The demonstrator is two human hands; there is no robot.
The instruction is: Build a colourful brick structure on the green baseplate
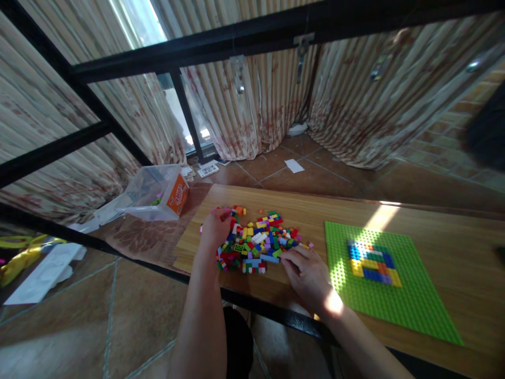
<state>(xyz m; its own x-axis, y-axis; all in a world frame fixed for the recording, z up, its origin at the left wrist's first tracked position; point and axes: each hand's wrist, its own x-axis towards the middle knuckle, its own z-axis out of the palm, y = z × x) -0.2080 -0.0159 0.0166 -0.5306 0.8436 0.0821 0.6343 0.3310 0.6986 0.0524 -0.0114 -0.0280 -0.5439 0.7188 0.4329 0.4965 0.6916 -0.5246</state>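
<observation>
I can see that this person's left hand (216,231) and right hand (310,275) are both bare, each running through a slim wrist into a left forearm (202,310) and a right forearm (357,331) that are just as uncovered as far as they show. Sunlight puts a small, bright patch on the right wrist (332,304). Below the near edge of the wooden tabletop (303,208) shows rounded black clothing (238,342), too dark for me to make out any detail.

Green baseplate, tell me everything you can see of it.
The green baseplate is a studded, plastic-looking sheet lying flat on the wooden tabletop, right of the loose bricks. A small build of blue, yellow and other bricks sits on it. Its left side is sunlit in patches; the right forearm hides its near left corner.
</observation>
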